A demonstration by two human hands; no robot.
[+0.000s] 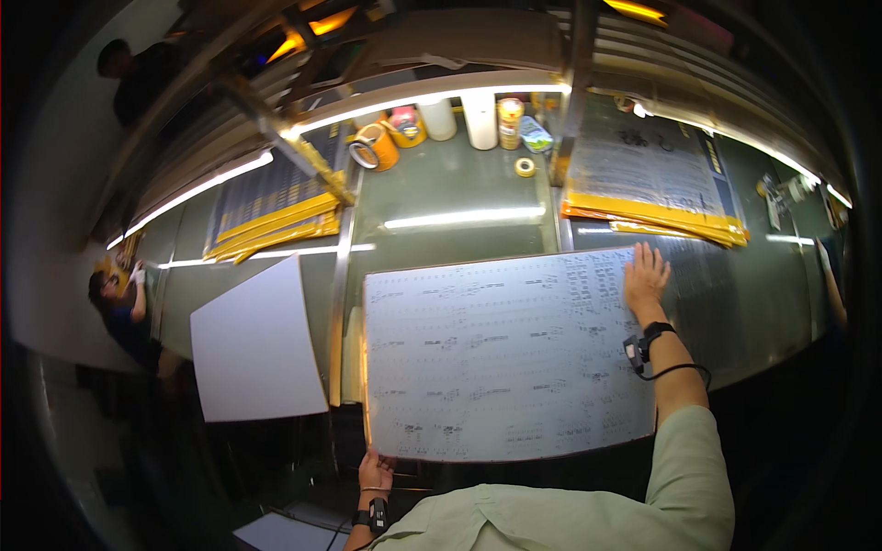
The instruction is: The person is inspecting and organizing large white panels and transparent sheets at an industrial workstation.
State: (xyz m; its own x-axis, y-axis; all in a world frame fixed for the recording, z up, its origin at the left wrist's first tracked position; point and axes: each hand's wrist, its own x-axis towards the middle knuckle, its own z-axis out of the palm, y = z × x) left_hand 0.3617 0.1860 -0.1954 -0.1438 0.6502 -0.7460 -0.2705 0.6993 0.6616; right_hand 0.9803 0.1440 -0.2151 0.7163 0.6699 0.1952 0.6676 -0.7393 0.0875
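Note:
A large white printed sheet (505, 367), flat and covered in rows of small dark marks, lies in front of me. It rests partly over the near edge of the green-topped table. My left hand (376, 472) grips its near left corner, with the fingers partly hidden at the edge. At the far right corner my right hand (648, 278) is laid flat, fingers spread over the border. Black devices with cables are strapped on both wrists. Left of the sheet sits a blank white panel (259, 349), apart from both hands.
Yellow-edged stacks of sheets lie at the back left (276, 207) and back right (652, 184). An orange tape roll (372, 147), a white cylinder (479, 119) and a small tape roll (525, 167) stand along the back. A metal frame crosses above. Another person (124, 308) is at far left.

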